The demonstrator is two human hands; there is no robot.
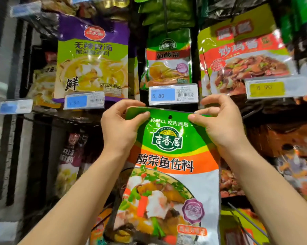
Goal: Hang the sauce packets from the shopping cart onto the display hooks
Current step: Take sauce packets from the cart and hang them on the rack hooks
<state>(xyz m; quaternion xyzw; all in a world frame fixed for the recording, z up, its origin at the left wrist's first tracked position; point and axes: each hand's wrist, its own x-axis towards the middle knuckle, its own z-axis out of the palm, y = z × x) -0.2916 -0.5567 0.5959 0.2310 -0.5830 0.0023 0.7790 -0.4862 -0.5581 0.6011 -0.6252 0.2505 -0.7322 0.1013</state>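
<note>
A large green, orange and white sauce packet (170, 167) is held upright in front of the display, its hang hole near the top edge. My left hand (120, 124) pinches the packet's top left corner. My right hand (220, 121) pinches the top right corner. The packet's top edge sits just below the price tag reading 5.80 (173, 94). Above that tag hangs a smaller green packet of the same brand (168, 62). The hook itself is hidden behind the tag and packets.
A purple and green packet (92, 57) hangs at left, a yellow-green and red packet (244, 57) at right, each with a price tag below. More packets hang on lower rows behind my arms. A dark shelf post (9, 121) stands at far left.
</note>
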